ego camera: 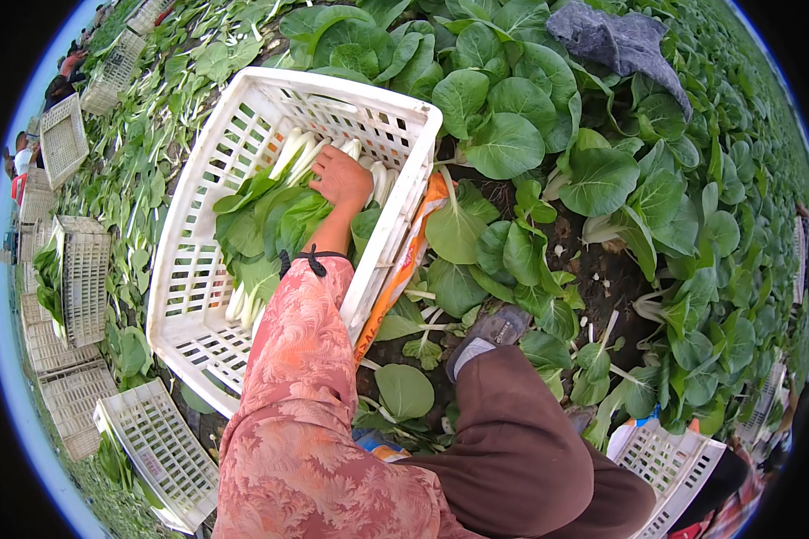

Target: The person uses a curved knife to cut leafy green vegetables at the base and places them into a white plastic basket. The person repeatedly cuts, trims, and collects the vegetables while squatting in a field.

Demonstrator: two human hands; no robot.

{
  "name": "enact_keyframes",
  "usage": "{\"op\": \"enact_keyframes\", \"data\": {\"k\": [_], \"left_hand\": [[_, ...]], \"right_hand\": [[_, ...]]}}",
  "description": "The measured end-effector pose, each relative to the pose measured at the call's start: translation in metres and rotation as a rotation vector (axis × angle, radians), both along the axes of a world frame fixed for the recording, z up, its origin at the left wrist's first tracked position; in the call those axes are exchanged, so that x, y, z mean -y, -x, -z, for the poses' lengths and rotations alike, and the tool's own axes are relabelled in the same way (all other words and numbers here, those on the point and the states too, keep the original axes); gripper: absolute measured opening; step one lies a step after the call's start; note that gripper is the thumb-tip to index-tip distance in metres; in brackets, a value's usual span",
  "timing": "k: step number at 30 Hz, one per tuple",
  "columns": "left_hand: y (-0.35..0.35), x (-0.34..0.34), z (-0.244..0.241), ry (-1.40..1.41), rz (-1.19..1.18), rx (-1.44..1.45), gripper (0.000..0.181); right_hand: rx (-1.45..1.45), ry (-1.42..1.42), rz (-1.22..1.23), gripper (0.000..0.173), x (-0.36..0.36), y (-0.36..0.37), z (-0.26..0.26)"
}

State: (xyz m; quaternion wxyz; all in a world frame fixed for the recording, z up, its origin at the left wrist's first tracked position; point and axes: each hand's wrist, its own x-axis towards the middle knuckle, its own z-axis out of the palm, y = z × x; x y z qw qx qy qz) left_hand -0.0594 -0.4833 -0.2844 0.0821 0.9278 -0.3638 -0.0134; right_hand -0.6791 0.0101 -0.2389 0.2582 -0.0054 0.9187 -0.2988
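Observation:
My left hand (341, 176) is inside a white plastic crate (199, 222), with its fingers curled over the white stalks of the bok choy (300, 153). The fingertips are partly hidden among the stalks. More bok choy fills the crate's far end, its green leaves (259, 215) lying towards the middle. White stalk ends (246, 306) also show beside my pink patterned sleeve (303, 337), which covers part of the crate. My right hand is out of view.
An orange printed plastic sack (394, 283) lies along the crate's right side. Growing bok choy (505, 145) covers the right, with a grey cloth (613, 44) draped over some. My shoe (495, 330) stands on the soil. Several crates (84, 283) line the left; another crate (671, 465) sits lower right.

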Motion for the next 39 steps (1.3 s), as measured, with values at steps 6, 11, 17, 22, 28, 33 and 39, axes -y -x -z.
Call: {"op": "enact_keyframes", "data": {"k": [6, 11, 17, 22, 28, 33, 39], "left_hand": [[-0.066, 0.014, -0.018, -0.144, 0.208, -0.628, 0.088], [-0.077, -0.001, -0.071, -0.519, 0.714, -0.161, 0.078], [-0.043, -0.088, 0.025, -0.065, 0.622, -0.1, 0.073], [-0.036, -0.075, 0.024, -0.098, 0.673, -0.174, 0.071], [-0.052, -0.041, -0.065, 0.202, 0.761, -0.073, 0.06], [0.116, -0.071, -0.205, 0.461, 0.994, -0.76, 0.033], [0.274, -0.029, -0.151, -0.113, 1.305, -0.764, 0.024]], "right_hand": [[0.021, 0.003, -0.013, 0.02, -0.005, -0.012, -0.005], [-0.007, 0.02, -0.017, 0.02, -0.024, -0.013, -0.022], [0.025, 0.068, -0.037, 0.02, -0.04, -0.027, -0.027], [0.026, 0.14, -0.043, 0.02, -0.064, -0.018, -0.038], [0.09, 0.318, -0.182, 0.02, -0.025, -0.016, -0.051], [0.333, 0.438, -0.436, 0.026, 0.085, -0.026, -0.083], [0.209, 0.335, -0.983, 0.044, 0.217, -0.035, -0.061]]}}
